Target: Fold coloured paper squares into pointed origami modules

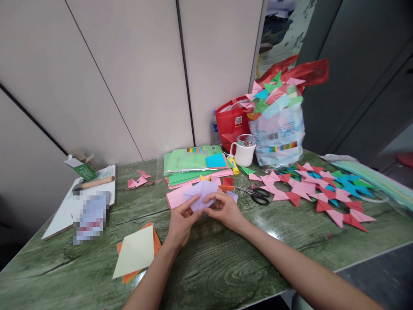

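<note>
Both hands meet at the middle of the green table (226, 262) over a pale lilac paper (202, 191) that is partly folded. My left hand (181, 220) pinches its lower left edge, fingers closed on it. Fingers of my right hand (226, 210) curl over the paper's right side and grip it. Beneath the lilac sheet lies a pink sheet (176, 196). Just behind the hands sits a stack of coloured paper (190, 165), and black-handled scissors (258, 194) rest to the right.
Several folded pink, red, blue and green paper shapes (322, 189) spread across the right. A white mug (243, 150), red bag (230, 122) and a clear bag of folded pieces (279, 125) stand at the back. Yellow and orange sheets (137, 252) lie front left, a clipboard (69, 209) farther left.
</note>
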Available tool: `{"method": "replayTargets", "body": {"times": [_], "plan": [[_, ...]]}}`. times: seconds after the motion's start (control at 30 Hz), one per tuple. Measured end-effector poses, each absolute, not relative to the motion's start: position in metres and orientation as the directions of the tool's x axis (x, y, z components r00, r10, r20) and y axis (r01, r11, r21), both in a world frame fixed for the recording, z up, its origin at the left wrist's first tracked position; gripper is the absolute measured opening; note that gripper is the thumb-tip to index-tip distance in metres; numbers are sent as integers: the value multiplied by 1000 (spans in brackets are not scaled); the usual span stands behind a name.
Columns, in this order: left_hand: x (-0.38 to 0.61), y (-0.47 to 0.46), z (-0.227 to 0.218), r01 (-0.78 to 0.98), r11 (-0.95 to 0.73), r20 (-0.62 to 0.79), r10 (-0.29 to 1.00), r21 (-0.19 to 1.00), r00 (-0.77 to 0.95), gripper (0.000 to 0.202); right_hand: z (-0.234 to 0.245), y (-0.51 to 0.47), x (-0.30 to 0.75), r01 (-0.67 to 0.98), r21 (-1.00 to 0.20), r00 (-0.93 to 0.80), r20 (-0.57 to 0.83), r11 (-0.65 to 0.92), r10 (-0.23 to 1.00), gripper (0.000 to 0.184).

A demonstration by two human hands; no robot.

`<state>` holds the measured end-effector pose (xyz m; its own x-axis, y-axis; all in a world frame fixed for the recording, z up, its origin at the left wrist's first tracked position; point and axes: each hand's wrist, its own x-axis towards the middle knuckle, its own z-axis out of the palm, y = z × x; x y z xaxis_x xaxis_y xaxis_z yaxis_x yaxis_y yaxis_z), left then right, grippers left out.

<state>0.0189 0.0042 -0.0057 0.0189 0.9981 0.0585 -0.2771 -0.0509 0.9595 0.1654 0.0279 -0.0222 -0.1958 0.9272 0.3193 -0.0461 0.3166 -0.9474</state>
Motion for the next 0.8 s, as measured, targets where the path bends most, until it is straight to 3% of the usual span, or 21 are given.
{"method": "replayTargets", "body": {"times": [0.13,0.4,0.5,0.67,0.8], "plan": [[17,5,-6,-308,-29,42,999,951,33,48,-21,30,166,-43,-951,-178,310,307,934,13],[11,8,-5,-315,2,13,999,949,48,49,-22,36,169,-233,-959,-219,215,163,952,17],[9,9,-2,-300,5,8,999,954,45,49,-22,39,171,-235,-952,-184,244,198,952,14],[6,9,3,-244,24,-11,998,969,54,43,-16,44,178,-211,-925,37,317,317,948,10],[5,7,7,-127,51,-34,991,991,129,32,-11,43,179,-132,-944,-7,307,303,952,18]]}}
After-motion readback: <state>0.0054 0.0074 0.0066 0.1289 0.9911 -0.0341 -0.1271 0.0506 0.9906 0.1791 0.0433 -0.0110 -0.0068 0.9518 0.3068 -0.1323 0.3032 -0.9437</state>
